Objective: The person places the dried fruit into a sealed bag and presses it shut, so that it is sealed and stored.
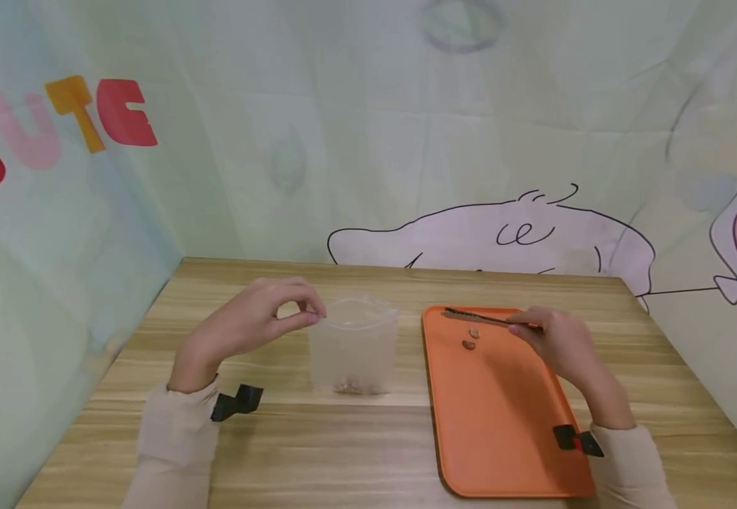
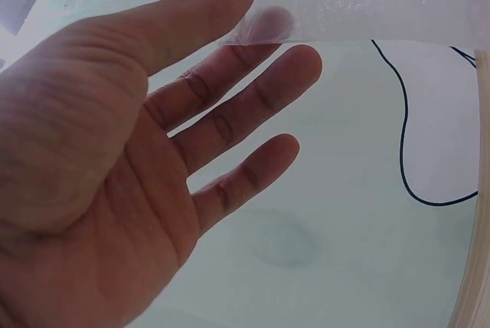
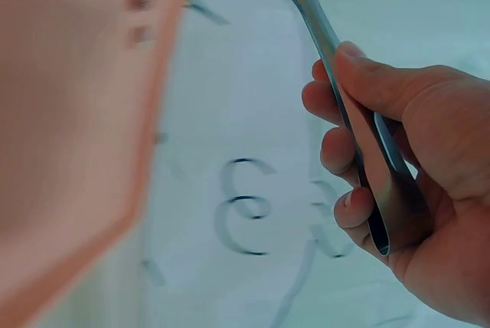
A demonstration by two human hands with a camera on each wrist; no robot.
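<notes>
My left hand pinches the top left edge of a clear plastic bag that stands upright on the table. In the left wrist view the thumb and index finger of the left hand nip the bag's film, while the other fingers extend free. Small brownish pieces lie at the bag's bottom. My right hand grips metal tongs over the far part of an orange tray. Two small brown pieces lie on the tray near the tongs. The right wrist view shows the tongs with serrated tips.
The wooden table carries the bag left of the tray. A fabric backdrop with cartoon drawings and letters rises behind the table and along its sides. Black wrist mounts sit on both sleeves.
</notes>
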